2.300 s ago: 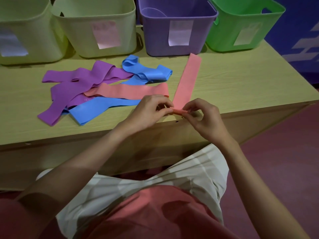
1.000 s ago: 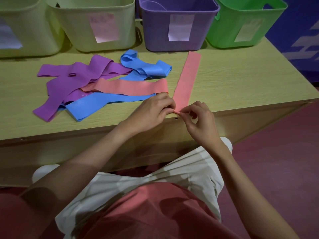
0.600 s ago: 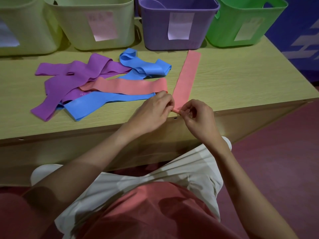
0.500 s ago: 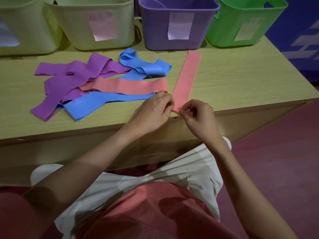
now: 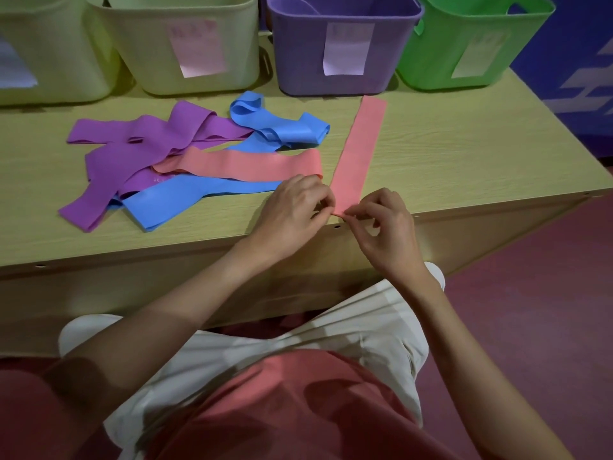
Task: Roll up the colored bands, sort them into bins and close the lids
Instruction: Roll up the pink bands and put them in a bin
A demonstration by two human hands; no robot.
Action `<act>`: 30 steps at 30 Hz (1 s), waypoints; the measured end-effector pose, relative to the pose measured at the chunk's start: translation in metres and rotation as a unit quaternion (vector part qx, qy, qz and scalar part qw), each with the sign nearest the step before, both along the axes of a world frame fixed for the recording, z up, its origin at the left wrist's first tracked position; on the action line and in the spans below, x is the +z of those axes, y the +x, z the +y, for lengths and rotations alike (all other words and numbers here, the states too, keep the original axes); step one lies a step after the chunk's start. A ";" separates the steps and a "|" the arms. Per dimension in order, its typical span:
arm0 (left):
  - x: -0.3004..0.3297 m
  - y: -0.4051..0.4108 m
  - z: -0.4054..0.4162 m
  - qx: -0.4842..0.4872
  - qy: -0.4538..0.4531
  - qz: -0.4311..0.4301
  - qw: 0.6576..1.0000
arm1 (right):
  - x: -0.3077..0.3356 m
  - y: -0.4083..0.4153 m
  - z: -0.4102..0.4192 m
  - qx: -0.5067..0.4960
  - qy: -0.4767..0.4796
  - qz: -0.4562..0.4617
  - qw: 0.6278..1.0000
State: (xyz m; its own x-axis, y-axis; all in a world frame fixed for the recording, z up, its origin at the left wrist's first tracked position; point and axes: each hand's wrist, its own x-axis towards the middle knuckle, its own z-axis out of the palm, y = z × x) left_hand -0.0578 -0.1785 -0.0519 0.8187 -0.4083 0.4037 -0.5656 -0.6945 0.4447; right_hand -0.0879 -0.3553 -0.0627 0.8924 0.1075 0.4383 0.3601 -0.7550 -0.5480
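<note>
Left hand (image 5: 292, 210) and right hand (image 5: 381, 224) pinching near end of pink band (image 5: 360, 151); best rolled tight, edges kept square on counter (image 5: 464, 154).

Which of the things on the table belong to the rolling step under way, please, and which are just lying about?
In use:
- straight pink band
- left hand, pinching its near end
- right hand, pinching its near end

Lying about:
- second pink band
- purple bands
- blue bands
- purple bin
- green bin
</note>
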 end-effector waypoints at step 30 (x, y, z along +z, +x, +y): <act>-0.004 0.004 -0.002 -0.001 0.076 -0.101 0.992 | 0.000 0.008 0.005 -0.059 0.045 0.023 0.997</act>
